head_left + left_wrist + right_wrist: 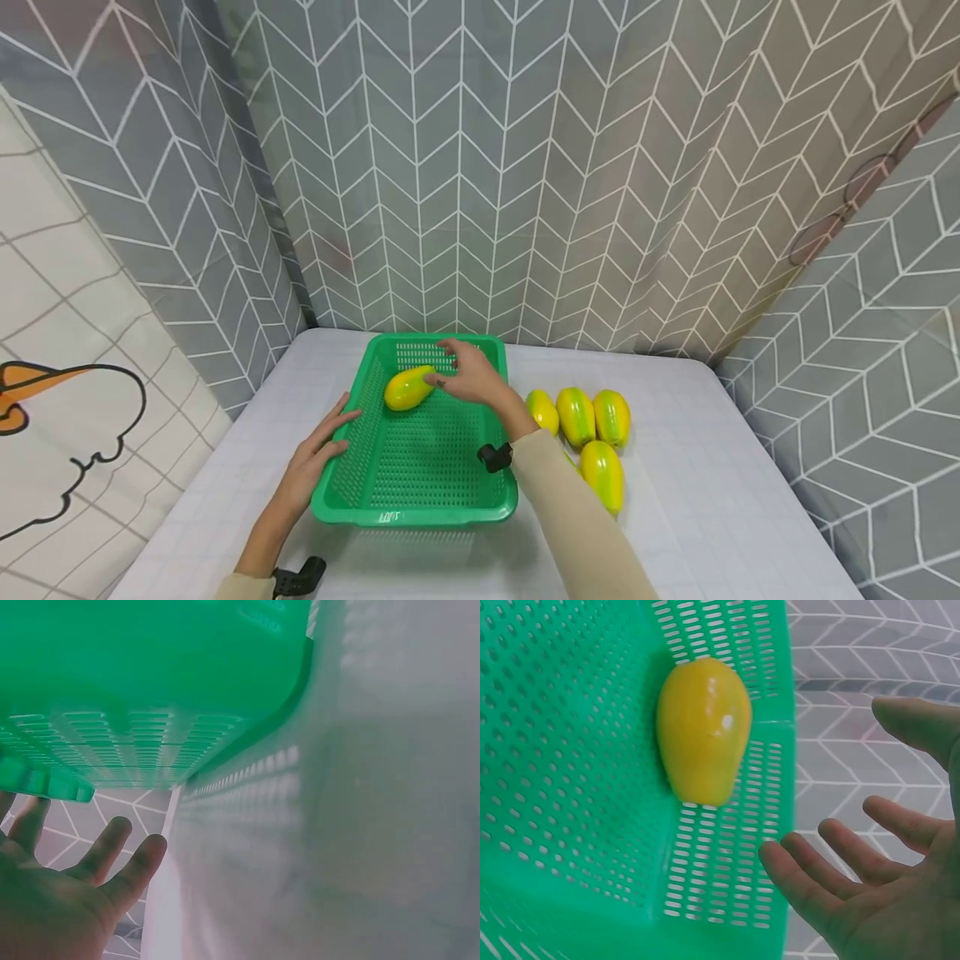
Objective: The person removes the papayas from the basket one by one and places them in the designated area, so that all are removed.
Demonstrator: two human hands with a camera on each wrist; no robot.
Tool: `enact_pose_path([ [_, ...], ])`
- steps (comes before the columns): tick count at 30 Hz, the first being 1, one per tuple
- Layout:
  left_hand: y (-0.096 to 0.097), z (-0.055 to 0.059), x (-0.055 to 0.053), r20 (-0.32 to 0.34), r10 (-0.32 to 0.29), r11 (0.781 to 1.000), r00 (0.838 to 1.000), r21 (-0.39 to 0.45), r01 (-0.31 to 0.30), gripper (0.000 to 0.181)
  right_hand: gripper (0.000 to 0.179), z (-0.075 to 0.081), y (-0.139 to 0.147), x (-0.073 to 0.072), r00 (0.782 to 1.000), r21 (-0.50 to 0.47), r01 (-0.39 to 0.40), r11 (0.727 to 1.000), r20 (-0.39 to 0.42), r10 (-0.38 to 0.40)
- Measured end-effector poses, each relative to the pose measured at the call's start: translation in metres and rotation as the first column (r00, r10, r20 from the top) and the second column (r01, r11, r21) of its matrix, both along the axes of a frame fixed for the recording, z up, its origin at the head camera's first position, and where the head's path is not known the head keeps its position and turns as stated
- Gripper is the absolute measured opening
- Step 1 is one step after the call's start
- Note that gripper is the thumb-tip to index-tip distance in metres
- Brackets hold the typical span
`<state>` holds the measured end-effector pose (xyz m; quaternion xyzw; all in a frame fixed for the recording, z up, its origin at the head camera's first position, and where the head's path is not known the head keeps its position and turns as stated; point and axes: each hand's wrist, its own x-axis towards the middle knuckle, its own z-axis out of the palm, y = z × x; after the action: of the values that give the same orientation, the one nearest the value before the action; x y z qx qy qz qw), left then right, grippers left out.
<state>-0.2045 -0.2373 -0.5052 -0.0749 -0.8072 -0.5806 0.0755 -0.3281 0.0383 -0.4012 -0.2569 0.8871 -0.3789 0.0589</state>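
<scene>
A green plastic basket (420, 454) with slotted walls stands on the table. One yellow papaya (408, 388) lies in its far left corner; in the right wrist view the papaya (704, 732) rests against the slotted wall. My right hand (474, 377) is over the far part of the basket, just right of the papaya, fingers spread and holding nothing. In the right wrist view that hand (889, 877) shows apart from the fruit. My left hand (306, 467) touches the basket's left rim with extended fingers; the left wrist view shows this hand (67, 885) beside the outer wall, fingers spread.
Several yellow-green papayas (576, 417) lie grouped on the table right of the basket, some partly hidden behind my right forearm. The white-covered table (697, 483) ends at a grey zigzag-patterned curtain (480, 167) at the back and sides.
</scene>
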Motion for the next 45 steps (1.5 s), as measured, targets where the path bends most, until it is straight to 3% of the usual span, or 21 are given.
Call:
enact_pose_path([
  [8,-0.001,0.001,-0.001,0.009,0.007,1.000,1.000,-0.013,-0.007,0.045,0.069,-0.019,-0.016,-0.011,1.000,0.027,0.003,1.000,-0.003,-0.002],
  [15,0.001,0.003,-0.001,0.042,0.020,0.998,0.999,-0.055,-0.017,0.045,0.068,-0.026,-0.024,-0.015,0.998,0.092,0.064,0.994,-0.024,-0.062],
  [26,0.003,0.004,0.001,0.022,0.020,0.999,1.000,-0.049,-0.019,0.044,0.076,-0.047,-0.035,-0.019,0.993,0.105,0.122,0.987,-0.010,-0.121],
  [37,0.003,0.005,0.002,0.039,0.036,0.996,0.999,-0.080,-0.033,0.045,0.081,-0.060,-0.048,-0.020,0.993,0.131,0.116,0.985,-0.031,-0.113],
  [45,0.004,0.005,0.003,0.028,0.035,0.996,0.999,-0.080,-0.033,0.044,0.077,-0.068,-0.053,-0.018,0.998,0.182,0.063,0.981,-0.027,-0.059],
])
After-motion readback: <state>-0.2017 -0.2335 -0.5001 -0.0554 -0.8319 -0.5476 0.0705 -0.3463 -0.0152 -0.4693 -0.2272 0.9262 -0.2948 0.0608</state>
